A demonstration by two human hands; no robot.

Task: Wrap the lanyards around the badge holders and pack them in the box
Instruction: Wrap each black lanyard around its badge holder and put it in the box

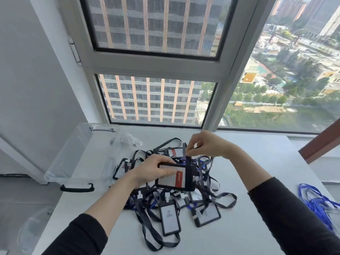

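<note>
Gripping the illegibly lettered badge holder (176, 178), left fingers (163, 160) curl; right fingers (191, 144) pinch lanyard (188, 160).

Soft daylight came in through the window (156, 67) and lit the white surface (257, 159) brightly and evenly, with only faint, diffuse shadows. The wide lens bowed the window frame toward the edges. The whole view looked slightly soft, and the lower corners were blurred.

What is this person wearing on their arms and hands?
Both arms wear black long sleeves, the left sleeve and right sleeve ending mid-forearm. The left hand and right hand are bare: no gloves, rings or watch in view.
</note>
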